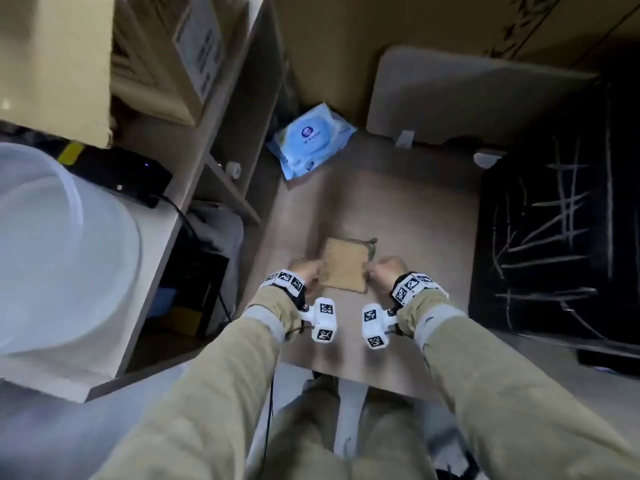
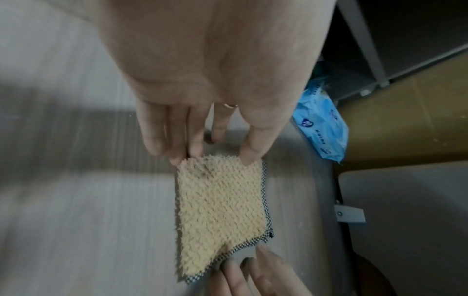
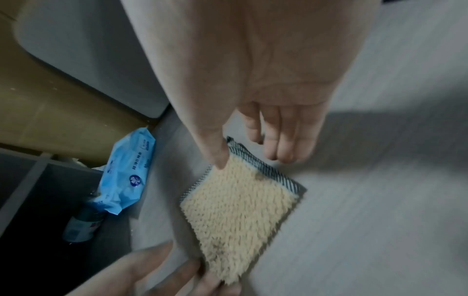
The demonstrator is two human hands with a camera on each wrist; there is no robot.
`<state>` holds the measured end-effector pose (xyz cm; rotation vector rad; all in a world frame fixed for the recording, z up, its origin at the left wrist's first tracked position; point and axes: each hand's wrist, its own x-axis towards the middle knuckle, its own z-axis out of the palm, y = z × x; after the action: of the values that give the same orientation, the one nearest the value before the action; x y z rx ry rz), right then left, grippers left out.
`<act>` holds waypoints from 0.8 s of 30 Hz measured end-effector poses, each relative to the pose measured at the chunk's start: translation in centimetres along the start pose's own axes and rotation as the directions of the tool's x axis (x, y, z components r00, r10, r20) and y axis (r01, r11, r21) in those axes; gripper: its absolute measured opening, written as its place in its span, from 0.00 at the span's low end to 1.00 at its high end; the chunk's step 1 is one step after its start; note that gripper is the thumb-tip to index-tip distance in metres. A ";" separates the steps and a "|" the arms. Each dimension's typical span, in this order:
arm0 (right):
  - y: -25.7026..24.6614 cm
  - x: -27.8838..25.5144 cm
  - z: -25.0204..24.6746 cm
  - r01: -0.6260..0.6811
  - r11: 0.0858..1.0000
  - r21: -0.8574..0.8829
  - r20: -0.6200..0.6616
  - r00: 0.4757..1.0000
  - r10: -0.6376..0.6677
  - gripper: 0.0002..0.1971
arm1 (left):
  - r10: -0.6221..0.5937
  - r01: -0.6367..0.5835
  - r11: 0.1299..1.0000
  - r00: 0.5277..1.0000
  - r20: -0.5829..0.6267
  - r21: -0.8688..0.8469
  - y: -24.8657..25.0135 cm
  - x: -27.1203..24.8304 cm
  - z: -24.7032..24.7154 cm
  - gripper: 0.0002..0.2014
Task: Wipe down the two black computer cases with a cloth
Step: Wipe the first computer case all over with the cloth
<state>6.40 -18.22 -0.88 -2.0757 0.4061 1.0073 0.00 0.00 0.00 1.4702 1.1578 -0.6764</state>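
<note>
Both hands pinching the tan cloth (image 1: 344,266) by opposite edges, left hand (image 1: 309,274) and right hand (image 1: 385,271) at center frame, cloth over the bench (image 1: 415,220), black computer case (image 1: 557,237) at right, blue wipes pack (image 1: 310,143) above.

Lying at the far left corner of the wooden desk (image 1: 408,216): a blue wet-wipe pack (image 1: 310,142). Standing to the left: a shelf unit (image 1: 239,147) holding cardboard boxes (image 1: 180,57).
</note>
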 end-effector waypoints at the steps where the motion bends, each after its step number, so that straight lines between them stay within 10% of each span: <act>1: 0.4 0.7 0.5 0.026 0.999 0.028 -0.014 1.000 -0.025 0.11 | 0.004 -0.002 0.997 0.999 0.037 -0.074 -0.3 0.8 0.3 0.18; 9: -0.7 0.0 0.8 0.023 0.993 0.120 0.080 0.996 -0.033 0.03 | 0.033 -0.027 0.999 0.990 0.140 -0.042 2.1 -0.6 1.1 0.07; 17: -5.2 -7.0 -4.1 0.035 0.801 0.598 0.038 0.997 -0.072 0.17 | 0.266 -0.184 0.879 0.955 0.131 -0.440 8.6 -10.3 1.2 0.13; 24: -6.4 -14.0 -8.7 0.197 0.648 0.736 -0.033 0.966 -0.256 0.36 | 0.578 -0.514 0.813 0.773 0.264 -0.275 12.3 -18.2 2.8 0.20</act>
<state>5.67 -21.37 16.48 -1.2963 0.4119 0.6083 5.22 -7.18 20.28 1.3691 0.4635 -0.3691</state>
